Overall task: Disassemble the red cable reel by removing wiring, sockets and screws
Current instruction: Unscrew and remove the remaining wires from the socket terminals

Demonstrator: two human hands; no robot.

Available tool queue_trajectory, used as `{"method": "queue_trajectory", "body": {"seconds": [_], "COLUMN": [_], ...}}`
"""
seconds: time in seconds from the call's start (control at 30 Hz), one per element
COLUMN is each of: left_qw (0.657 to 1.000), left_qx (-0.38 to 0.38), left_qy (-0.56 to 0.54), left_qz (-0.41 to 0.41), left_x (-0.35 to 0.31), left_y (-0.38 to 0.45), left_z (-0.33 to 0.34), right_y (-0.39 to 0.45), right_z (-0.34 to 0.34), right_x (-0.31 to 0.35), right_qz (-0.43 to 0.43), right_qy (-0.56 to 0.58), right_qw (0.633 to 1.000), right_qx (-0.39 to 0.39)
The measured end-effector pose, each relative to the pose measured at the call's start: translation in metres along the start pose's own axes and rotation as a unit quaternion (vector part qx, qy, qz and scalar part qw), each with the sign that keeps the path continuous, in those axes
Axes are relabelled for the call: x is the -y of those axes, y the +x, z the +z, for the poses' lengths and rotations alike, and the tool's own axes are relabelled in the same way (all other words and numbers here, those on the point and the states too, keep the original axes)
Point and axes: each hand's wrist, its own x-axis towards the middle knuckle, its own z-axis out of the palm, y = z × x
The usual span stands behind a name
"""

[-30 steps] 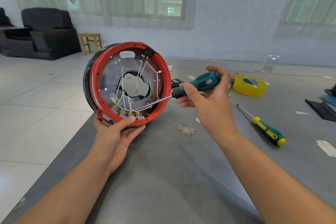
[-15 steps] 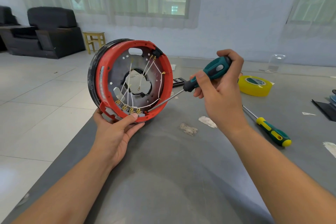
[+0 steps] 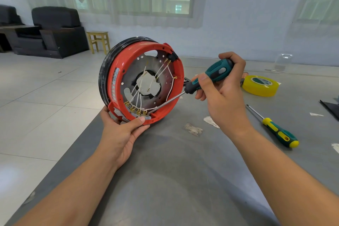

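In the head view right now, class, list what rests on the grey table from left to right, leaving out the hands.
red cable reel → white scrap → yellow tape roll → spare green-and-yellow screwdriver

A grey worktop (image 3: 165, 180) fills the near and right part of the view, its left edge running diagonally above a pale tiled floor (image 3: 36, 115). The red reel (image 3: 117, 86) stands on edge at the worktop's far left, its lower rim about at the surface; whether it touches cannot be told. A yellow tape roll (image 3: 260, 85) lies flat far right. Nearer, a yellow-and-green screwdriver (image 3: 277, 129) lies on the right, tip pointing away. Whitish scraps (image 3: 193, 129) sit mid-worktop, with more bits (image 3: 315, 114) at the right edge. A clear plastic piece (image 3: 282, 63) stands at the far edge, and a dark flat object (image 3: 330, 108) is cut off at far right.
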Motion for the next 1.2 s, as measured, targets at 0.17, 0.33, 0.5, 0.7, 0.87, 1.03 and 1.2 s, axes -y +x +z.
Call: {"method": "queue_trajectory", "body": {"seconds": [0.17, 0.33, 0.5, 0.7, 0.87, 1.03, 1.2], "left_qw": [1.000, 1.000, 1.000, 1.000, 1.000, 1.000, 1.000], "left_qx": [0.015, 0.013, 0.009, 0.009, 0.008, -0.004, -0.009], "left_qy": [0.010, 0.005, 0.002, 0.000, -0.004, -0.005, -0.010], "left_qz": [0.000, -0.003, -0.005, -0.010, -0.018, -0.023, -0.022], "left_x": [0.002, 0.002, 0.001, 0.000, -0.001, -0.003, -0.004], "left_y": [0.001, 0.000, -0.001, -0.002, -0.002, -0.002, -0.003], "left_z": [0.000, 0.000, 0.001, 0.003, 0.004, 0.003, 0.003], "right_y": [0.001, 0.001, -0.001, -0.001, -0.002, -0.006, -0.016], "right_z": [0.000, 0.001, 0.003, 0.003, 0.003, 0.002, -0.001], "right_x": [0.004, 0.006, 0.011, 0.014, 0.013, 0.012, 0.009], "right_qz": [-0.002, -0.001, 0.001, 0.000, 0.003, -0.013, -0.018], "right_qy": [-0.005, -0.006, -0.022, -0.023, -0.021, -0.025, 0.000], "right_qw": [1.000, 1.000, 1.000, 1.000, 1.000, 1.000, 1.000], "right_qx": [0.009, 0.008, 0.018, 0.015, 0.016, 0.009, 0.007]}}
